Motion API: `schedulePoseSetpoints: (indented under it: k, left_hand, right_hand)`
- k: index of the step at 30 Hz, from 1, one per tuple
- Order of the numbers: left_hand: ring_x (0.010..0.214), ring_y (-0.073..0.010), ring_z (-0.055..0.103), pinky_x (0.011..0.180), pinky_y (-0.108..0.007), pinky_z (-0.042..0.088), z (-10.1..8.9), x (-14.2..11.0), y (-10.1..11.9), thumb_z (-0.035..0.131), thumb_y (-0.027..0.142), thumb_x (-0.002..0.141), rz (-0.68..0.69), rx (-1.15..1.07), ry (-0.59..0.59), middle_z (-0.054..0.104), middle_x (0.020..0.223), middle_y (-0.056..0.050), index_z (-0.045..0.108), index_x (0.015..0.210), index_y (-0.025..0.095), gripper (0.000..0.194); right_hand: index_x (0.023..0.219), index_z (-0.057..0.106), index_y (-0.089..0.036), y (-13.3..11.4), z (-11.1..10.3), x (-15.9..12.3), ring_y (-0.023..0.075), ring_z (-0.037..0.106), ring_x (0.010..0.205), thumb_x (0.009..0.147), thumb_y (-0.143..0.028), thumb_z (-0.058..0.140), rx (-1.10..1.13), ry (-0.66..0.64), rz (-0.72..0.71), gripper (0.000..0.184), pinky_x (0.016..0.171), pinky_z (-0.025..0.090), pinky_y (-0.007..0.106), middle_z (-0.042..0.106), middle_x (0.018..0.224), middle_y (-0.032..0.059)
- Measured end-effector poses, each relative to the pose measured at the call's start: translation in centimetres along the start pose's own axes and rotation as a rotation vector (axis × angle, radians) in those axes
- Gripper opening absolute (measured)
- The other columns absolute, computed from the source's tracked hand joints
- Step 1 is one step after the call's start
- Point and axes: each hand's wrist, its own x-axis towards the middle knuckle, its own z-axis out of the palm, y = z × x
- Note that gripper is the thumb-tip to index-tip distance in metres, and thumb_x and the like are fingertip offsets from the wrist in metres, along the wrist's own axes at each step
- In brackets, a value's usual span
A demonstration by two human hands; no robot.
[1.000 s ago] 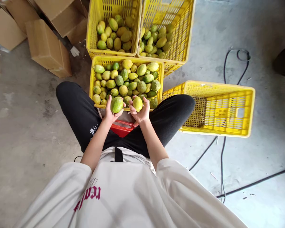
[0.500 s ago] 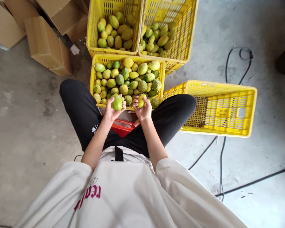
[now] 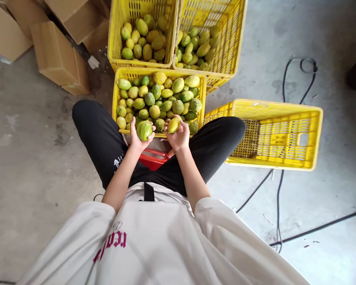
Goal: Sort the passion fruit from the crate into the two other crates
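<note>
A large green lemon (image 3: 144, 130) rests in my left hand (image 3: 137, 141), whose fingers curl around its sides. My right hand (image 3: 179, 137) holds a smaller yellow lemon (image 3: 173, 125) with the fingertips and thumb. Both hands are side by side over the near edge of a yellow plastic crate (image 3: 115, 95). Many green and yellow lemons (image 3: 154, 111) fill this crate, and a few have rough, mottled skin. Between my knees, below the hands, part of a red plastic thing (image 3: 152, 159) shows.
Two deeper yellow crates (image 3: 175, 59) with lemons at the bottom stand behind. At my right a yellow crate (image 3: 284, 164) lies tipped on its side. Cardboard boxes (image 3: 57, 55) are at the far left. Black cables (image 3: 280, 198) run across the concrete floor at the right.
The green lemon has turned in my left hand and come slightly nearer, with the fingers more spread. In my right hand the yellow lemon has turned and shows more of its side.
</note>
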Motion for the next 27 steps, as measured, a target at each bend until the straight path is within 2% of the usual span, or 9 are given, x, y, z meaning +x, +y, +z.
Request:
schedulePoseSetpoints:
  k: [2,4,7,11,13,17,20,23,27]
  left_hand:
    - [0.040,-0.0120,0.050,0.031,-0.021,0.029,-0.3,0.2,0.0,0.034,0.081,0.104,0.022,-0.013,0.010,0.065,0.069,-0.007,0.073,0.092,0.017,0.075]
    - [0.043,-0.0130,0.051,0.032,-0.021,0.031,-0.4,0.3,-0.1,0.035,0.075,0.106,0.059,-0.031,0.020,0.066,0.070,-0.008,0.072,0.092,0.017,0.070]
    - [0.054,-0.0153,0.061,0.039,-0.020,0.044,-0.3,0.4,-0.5,0.035,0.057,0.111,0.138,-0.072,0.035,0.071,0.080,-0.009,0.071,0.093,0.018,0.056]
    - [0.083,-0.0172,0.075,0.065,-0.023,0.063,0.3,0.0,-0.5,0.037,0.044,0.115,0.205,-0.136,0.051,0.073,0.094,-0.009,0.070,0.100,0.019,0.044]
    - [0.085,-0.0156,0.074,0.062,-0.018,0.060,0.6,-0.4,-0.3,0.039,0.043,0.116,0.202,-0.171,0.037,0.071,0.094,-0.007,0.069,0.103,0.020,0.040]
    - [0.073,-0.0101,0.065,0.042,-0.010,0.039,0.9,-1.0,0.1,0.040,0.043,0.117,0.187,-0.172,0.018,0.070,0.097,-0.007,0.068,0.102,0.023,0.038]
    - [0.065,-0.0094,0.059,0.037,-0.012,0.031,0.8,-1.0,-0.1,0.049,0.045,0.113,0.193,-0.102,0.029,0.071,0.100,-0.007,0.068,0.102,0.023,0.031]
    - [0.055,-0.0085,0.051,0.035,-0.015,0.028,0.5,-0.7,-0.6,0.060,0.045,0.107,0.193,-0.030,0.039,0.072,0.095,-0.006,0.070,0.103,0.024,0.024]
    - [0.042,-0.0067,0.035,0.033,-0.018,0.027,0.1,-0.5,-0.9,0.057,0.050,0.106,0.208,0.006,0.040,0.070,0.079,-0.003,0.072,0.100,0.025,0.030]
  right_hand:
    - [0.106,0.068,-0.030,0.2,-0.1,0.1,0.0231,0.077,0.109,0.092,-0.036,0.069,0.000,-0.012,-0.018,0.015,0.093,0.068,0.041,0.077,0.103,0.0011]
    - [0.106,0.066,-0.032,0.4,-0.1,0.1,0.0222,0.077,0.109,0.087,-0.030,0.074,-0.009,-0.038,-0.046,0.021,0.095,0.069,0.043,0.077,0.105,-0.0011]
    - [0.106,0.065,-0.033,0.6,0.0,0.1,0.0154,0.076,0.093,0.084,-0.024,0.078,-0.019,-0.062,-0.065,0.028,0.088,0.070,0.033,0.074,0.098,-0.0054]
    - [0.105,0.066,-0.030,0.5,0.1,0.0,0.0111,0.072,0.081,0.086,-0.026,0.081,-0.008,-0.059,-0.002,0.025,0.075,0.068,0.021,0.072,0.092,-0.0054]
    - [0.103,0.065,-0.029,0.4,0.2,-0.1,0.0101,0.070,0.076,0.088,-0.029,0.083,-0.007,-0.051,0.034,0.023,0.066,0.065,0.017,0.071,0.089,-0.0052]
    - [0.098,0.062,-0.028,0.3,0.3,-0.2,0.0089,0.068,0.071,0.089,-0.028,0.084,-0.020,-0.048,0.046,0.023,0.061,0.062,0.016,0.070,0.085,-0.0061]
    - [0.097,0.063,-0.027,0.3,0.5,-0.4,0.0135,0.073,0.079,0.090,-0.031,0.080,-0.021,-0.073,0.050,0.019,0.070,0.067,0.024,0.073,0.089,-0.0038]
    - [0.096,0.064,-0.027,0.4,0.7,-0.5,0.0226,0.079,0.102,0.091,-0.037,0.077,-0.008,-0.089,0.061,0.017,0.086,0.071,0.038,0.078,0.101,0.0017]
    - [0.097,0.064,-0.027,0.6,0.6,-0.2,0.0269,0.078,0.112,0.090,-0.037,0.079,-0.012,-0.096,0.044,0.019,0.092,0.070,0.045,0.079,0.106,0.0043]
